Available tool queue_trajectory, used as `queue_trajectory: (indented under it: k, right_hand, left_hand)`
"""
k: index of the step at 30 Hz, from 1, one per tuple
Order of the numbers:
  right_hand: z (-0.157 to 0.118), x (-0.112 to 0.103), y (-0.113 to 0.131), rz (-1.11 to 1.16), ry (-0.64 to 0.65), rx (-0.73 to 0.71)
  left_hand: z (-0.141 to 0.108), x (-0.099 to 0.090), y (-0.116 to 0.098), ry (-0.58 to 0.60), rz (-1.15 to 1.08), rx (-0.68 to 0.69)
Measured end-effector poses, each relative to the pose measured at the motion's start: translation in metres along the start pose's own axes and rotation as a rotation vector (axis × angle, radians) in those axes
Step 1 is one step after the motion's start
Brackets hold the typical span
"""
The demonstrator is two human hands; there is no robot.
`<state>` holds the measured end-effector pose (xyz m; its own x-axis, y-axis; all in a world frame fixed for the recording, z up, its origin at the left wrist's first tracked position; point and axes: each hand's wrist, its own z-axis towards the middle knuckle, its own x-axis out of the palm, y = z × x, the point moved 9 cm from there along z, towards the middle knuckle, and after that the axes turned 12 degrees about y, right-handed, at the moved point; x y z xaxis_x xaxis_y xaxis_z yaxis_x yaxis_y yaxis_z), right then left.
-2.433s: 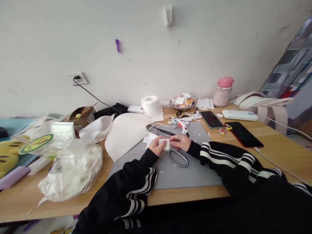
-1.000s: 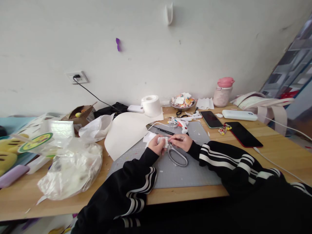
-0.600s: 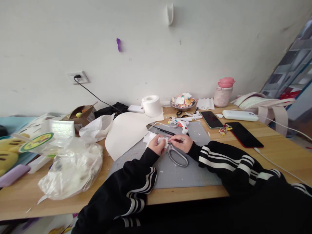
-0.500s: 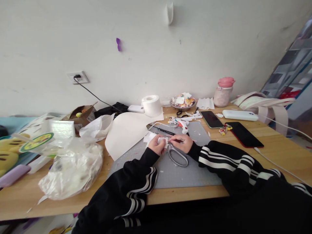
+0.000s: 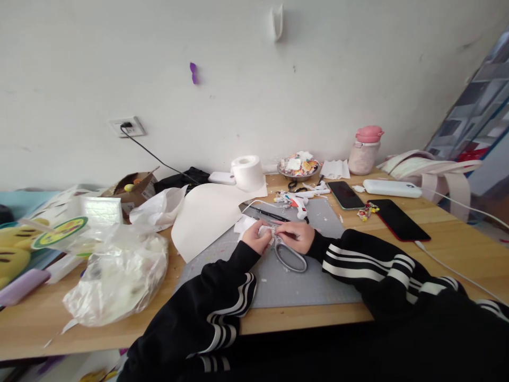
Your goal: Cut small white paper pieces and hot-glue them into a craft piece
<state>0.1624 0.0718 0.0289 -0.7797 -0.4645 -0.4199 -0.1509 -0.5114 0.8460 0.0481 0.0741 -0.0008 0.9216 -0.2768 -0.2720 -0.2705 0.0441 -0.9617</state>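
Above the grey cutting mat (image 5: pixel 302 292), my left hand (image 5: pixel 256 238) is closed on a small white paper piece (image 5: pixel 264 230). My right hand (image 5: pixel 297 236) meets it from the right, its thumb and finger pinched at the paper's edge; whatever those fingertips hold is too small to make out. Grey-handled scissors (image 5: pixel 291 258) lie on the mat just under my hands, their blades mostly hidden. More white paper (image 5: pixel 242 225) rests behind my left hand. A dark pen-like tool (image 5: pixel 270 214) lies beyond both hands.
A large white sheet (image 5: pixel 207 217) and a paper roll (image 5: pixel 248 174) stand left of the mat. Behind it are a glue gun (image 5: pixel 297 203) and a bowl of scraps (image 5: pixel 299 165). Two phones (image 5: pixel 402 219) lie right, a plastic bag (image 5: pixel 119 276) left, a pink-lidded bottle (image 5: pixel 365 151) at the back.
My right hand has turned slightly and its fingers sit closer to the left hand. The white paper between them has tilted and shows less of its face. Everything else stays put.
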Motion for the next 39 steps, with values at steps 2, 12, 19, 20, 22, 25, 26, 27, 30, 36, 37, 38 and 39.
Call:
queue_trajectory:
  k: [2,12,19,20,22,25,26,27,30,36,37,38,39]
  right_hand:
    - [0.0,0.0,0.007,-0.083,0.011,-0.057]
    - [-0.005,-0.007,-0.016,0.134,-0.159,0.201]
    - [-0.002,0.027,-0.039,0.556,0.001,0.424]
    - [-0.002,0.029,-0.04,0.574,0.011,0.427]
    - [-0.002,0.031,-0.041,0.6,0.025,0.427]
    - [-0.002,0.031,-0.044,0.627,0.035,0.424]
    - [-0.002,0.031,-0.045,0.635,0.038,0.422]
    - [-0.001,0.031,-0.045,0.643,0.041,0.419]
    - [-0.001,0.032,-0.046,0.667,0.05,0.408]
    - [-0.001,0.034,-0.045,0.7,0.059,0.404]
    - [-0.001,0.034,-0.045,0.704,0.061,0.403]
    - [-0.001,0.034,-0.045,0.707,0.063,0.403]
    - [-0.001,0.034,-0.045,0.71,0.064,0.403]
  left_hand:
    - [-0.001,0.0,-0.002,0.0,0.017,0.01]
    - [0.002,0.006,0.001,0.066,-0.139,0.007]
    - [-0.004,0.011,-0.006,0.132,-0.204,0.091]
    - [-0.004,0.011,-0.007,0.135,-0.203,0.097]
    - [-0.003,0.011,-0.006,0.142,-0.197,0.106]
    - [0.0,0.012,-0.004,0.168,-0.19,0.108]
    - [0.001,0.012,-0.003,0.17,-0.189,0.107]
    - [0.001,0.012,-0.003,0.167,-0.19,0.107]
    - [-0.001,0.01,-0.004,0.145,-0.188,0.106]
    - [-0.004,0.01,-0.008,0.126,-0.184,0.102]
    - [-0.004,0.01,-0.008,0.128,-0.185,0.1]
    - [-0.004,0.01,-0.008,0.127,-0.186,0.1]
    - [-0.003,0.01,-0.007,0.124,-0.187,0.101]
